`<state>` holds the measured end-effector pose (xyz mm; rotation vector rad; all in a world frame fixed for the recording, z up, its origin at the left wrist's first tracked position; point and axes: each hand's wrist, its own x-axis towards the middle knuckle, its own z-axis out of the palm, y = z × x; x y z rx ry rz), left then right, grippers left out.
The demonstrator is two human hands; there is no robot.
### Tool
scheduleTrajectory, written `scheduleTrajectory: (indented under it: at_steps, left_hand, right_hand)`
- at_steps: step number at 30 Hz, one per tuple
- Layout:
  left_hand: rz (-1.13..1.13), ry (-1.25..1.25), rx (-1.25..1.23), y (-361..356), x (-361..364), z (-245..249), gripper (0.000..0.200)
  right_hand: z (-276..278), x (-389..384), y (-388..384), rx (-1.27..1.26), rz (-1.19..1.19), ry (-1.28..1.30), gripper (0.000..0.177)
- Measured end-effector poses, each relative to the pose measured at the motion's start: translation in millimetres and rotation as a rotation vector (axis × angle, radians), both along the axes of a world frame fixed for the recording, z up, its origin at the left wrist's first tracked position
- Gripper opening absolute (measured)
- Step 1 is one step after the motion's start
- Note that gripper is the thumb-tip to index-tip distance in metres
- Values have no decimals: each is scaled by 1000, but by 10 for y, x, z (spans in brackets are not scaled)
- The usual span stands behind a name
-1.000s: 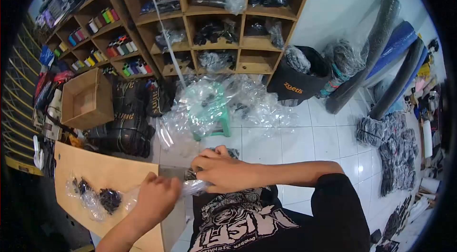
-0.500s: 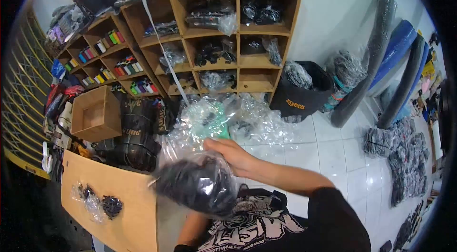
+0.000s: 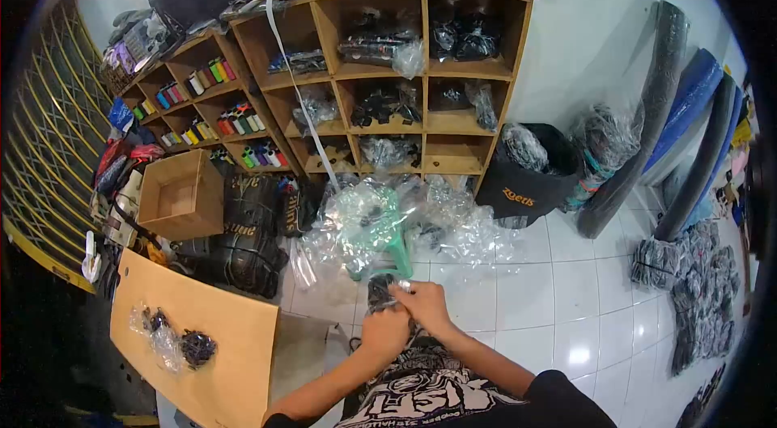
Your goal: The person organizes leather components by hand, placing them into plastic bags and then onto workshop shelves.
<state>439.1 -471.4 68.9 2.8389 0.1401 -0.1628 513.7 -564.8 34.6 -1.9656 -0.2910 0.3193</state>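
1. Fingers of L hand [image 3: 385, 332]: curled shut at near end of dark bundle [image 3: 380, 292]; grip judged firm, contact partly hidden. Fingers of R hand [image 3: 424, 307]: bent in at bundle's R edge; pinch vs. light touch, cannot tell.
2. Bundle posn.: just beyond fists, ahead of torso, short of green stool [image 3: 397, 256]. Visible long axis approx. fore-aft, near end under hands. L hand nearer body; R hand slightly fwd., to the R. Hands adj., appear to touch.
3. Clear plastic [image 3: 342, 223]: heaped over & around stool. Tan table [image 3: 239, 331] to L, w/ dark coiled clump [image 3: 198, 349] on top.
4. Markings: black bin [image 3: 541, 173] reads "zoetis", orange ltrs. Black shirt [image 3: 558, 400]: lg. pale print, partly legible, incl. "ISF". Black packages [image 3: 243, 254]: ltrg. present, illegible. No label legible on bundle.
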Motion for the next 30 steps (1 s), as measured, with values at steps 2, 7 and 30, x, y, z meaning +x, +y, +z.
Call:
scheduleTrajectory:
  at_steps: [2,7,30]
  left_hand:
    - [-41,54,42,1,-74,426,27]
    - [-480,-694,351,297,-98,650,12]
    - [-369,-619,-329,437,-182,1590,45]
  right_hand:
    - [207,-58,-31,128,60,129,47]
    - [562,124,-291,301,187,679,27]
    - [1487,38,-470,141,871,-381,25]
